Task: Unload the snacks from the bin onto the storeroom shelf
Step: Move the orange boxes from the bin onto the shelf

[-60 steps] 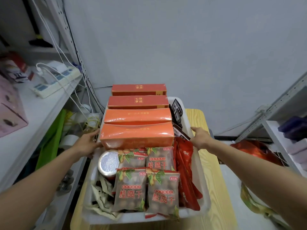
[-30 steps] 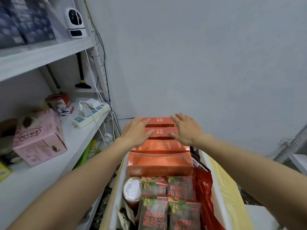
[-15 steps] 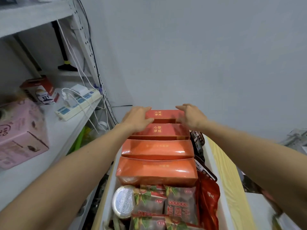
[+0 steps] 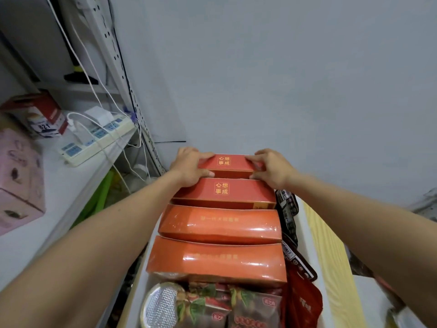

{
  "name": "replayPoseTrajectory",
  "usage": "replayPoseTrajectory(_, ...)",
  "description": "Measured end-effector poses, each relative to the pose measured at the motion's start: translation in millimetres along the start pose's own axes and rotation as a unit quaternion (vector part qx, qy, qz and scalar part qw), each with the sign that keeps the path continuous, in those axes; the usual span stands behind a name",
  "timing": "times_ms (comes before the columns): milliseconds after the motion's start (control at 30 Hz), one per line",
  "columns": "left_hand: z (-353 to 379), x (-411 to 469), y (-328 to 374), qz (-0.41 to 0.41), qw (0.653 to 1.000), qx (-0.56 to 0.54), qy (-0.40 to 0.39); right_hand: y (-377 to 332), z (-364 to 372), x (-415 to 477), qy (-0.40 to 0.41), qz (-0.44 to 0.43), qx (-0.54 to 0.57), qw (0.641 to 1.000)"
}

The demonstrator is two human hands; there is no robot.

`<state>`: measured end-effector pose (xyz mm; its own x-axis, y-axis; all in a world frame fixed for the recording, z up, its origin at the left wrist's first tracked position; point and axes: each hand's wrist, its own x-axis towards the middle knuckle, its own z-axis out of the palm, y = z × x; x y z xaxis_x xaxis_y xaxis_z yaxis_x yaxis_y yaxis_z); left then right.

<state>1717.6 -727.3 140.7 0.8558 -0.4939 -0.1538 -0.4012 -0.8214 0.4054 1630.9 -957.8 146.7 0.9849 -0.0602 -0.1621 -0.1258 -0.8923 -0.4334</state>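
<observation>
Red far box (image 4: 228, 163) at back end of white bin (image 4: 302, 221), just behind second red box (image 4: 222, 192) | left hand (image 4: 189, 166) grips its left end, thumb on front face | right hand (image 4: 272, 168) grips its right end | storeroom shelf (image 4: 59, 185) to the left, power strip (image 4: 97, 136) on it

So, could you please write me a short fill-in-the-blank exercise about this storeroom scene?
The left hand and the right hand grip the two ends of the red box lying ____ from the camera.
The bin holds ____ long red and orange boxes in a row.
The white power strip lies on the shelf to the person's ____.
The cardboard box at the view's left edge is ____ in colour.
Missing words: farthest; four; left; pink.
</observation>
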Motion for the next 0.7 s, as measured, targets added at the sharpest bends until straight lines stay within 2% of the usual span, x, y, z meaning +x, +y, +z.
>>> replayPoseTrajectory(167,-5.0,-10.9,1.5,0.014,1.0,-0.017,0.009,-2.4,-4.2,-9.5,0.002,-0.017,0.009,1.0)
replayPoseTrajectory(333,-35.6,-22.6,15.8,0.038,0.998,-0.033,0.033,-12.6,-23.8,-26.7,0.056,-0.038,0.05,0.996)
replayPoseTrajectory(533,-100.1,-50.4,38.7,0.071,0.993,-0.02,0.09,-33.9,-63.6,-58.7,0.165,-0.045,0.161,0.972)
replayPoseTrajectory(700,-150.9,-85.0,56.1,0.105,0.984,0.004,0.145,-57.9,-82.7,-90.8,0.191,-0.061,0.281,0.939)
